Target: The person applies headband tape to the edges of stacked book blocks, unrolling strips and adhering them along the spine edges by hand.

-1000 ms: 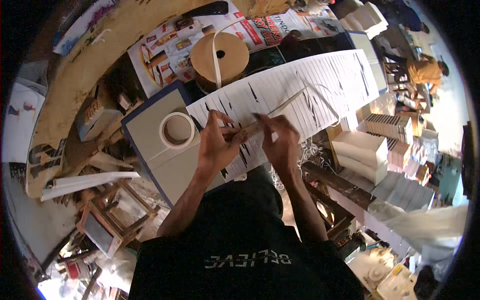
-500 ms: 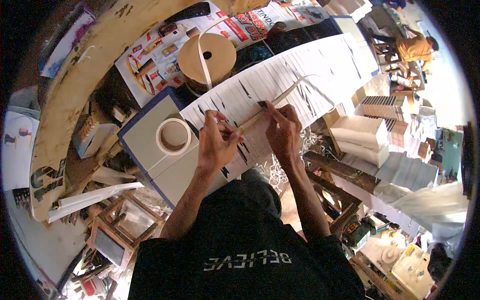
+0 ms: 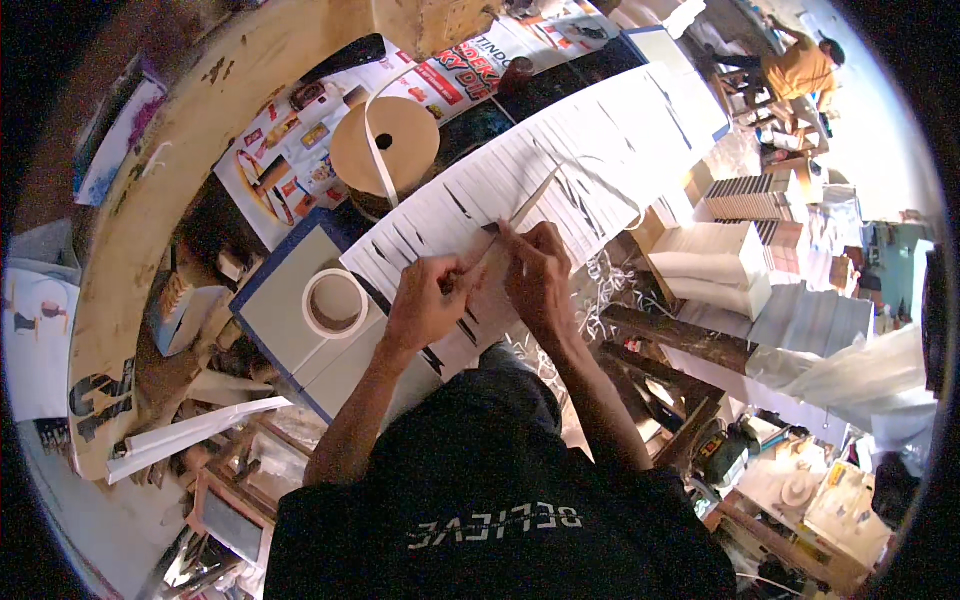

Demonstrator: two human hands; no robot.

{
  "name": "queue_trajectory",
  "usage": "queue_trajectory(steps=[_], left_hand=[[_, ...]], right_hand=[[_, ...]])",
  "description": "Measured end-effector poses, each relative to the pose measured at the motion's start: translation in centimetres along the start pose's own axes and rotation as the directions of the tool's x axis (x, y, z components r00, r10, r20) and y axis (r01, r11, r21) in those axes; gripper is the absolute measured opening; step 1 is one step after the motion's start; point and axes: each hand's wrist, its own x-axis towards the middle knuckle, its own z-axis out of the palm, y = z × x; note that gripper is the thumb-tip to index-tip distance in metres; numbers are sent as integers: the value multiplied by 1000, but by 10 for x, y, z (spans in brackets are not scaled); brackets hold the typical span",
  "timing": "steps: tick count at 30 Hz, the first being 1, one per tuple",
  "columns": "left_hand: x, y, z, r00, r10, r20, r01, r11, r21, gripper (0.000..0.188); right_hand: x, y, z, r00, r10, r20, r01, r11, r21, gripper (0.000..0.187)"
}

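Observation:
A long row of white paper edges with dark gaps, like stacked book blocks (image 3: 600, 140), lies across in front of me. My left hand (image 3: 428, 305) is closed in a pinch low on the row, at the end of a pale narrow strip (image 3: 537, 198). Close to its right, my right hand (image 3: 540, 285) is closed on the same strip, whose free end sticks up past the fingers. A small dark piece (image 3: 490, 229) shows at the right fingertips; its kind I cannot make out. The fingers partly hide the strip between the hands.
A roll of white tape (image 3: 335, 303) lies on a grey, blue-edged board (image 3: 290, 265). Beyond stands a big tan reel (image 3: 385, 150) with strip coming off it. Paper stacks (image 3: 710, 265) stand to the right, with strip scraps (image 3: 625, 290) below. A person in orange (image 3: 800, 70) sits far right.
The whole view has shifted, moving most things left in the picture. My hands remain close together over the row, with the strip still between them.

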Motion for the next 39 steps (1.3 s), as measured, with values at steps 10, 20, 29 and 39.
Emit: queue_trajectory(steps=[10,20,29,39], left_hand=[[-115,6,-114,853,-402,334,474,863,-173,22],[-161,-55,-113,986,-135,98,105,959,262,72],[-89,-52,-42,897,-438,58,380,699,-606,36],[-108,-27,-47,953,-288,-89,279,955,-106,24]], right_hand=[[-3,9,9,996,-63,-64,58,995,-85,55],[2,-10,-6,999,-5,37,8,997,-75,35],[-3,-24,-12,996,81,35,-82,996,30,26],[-43,-57,21,997,10,82,-20,993,120,45]])
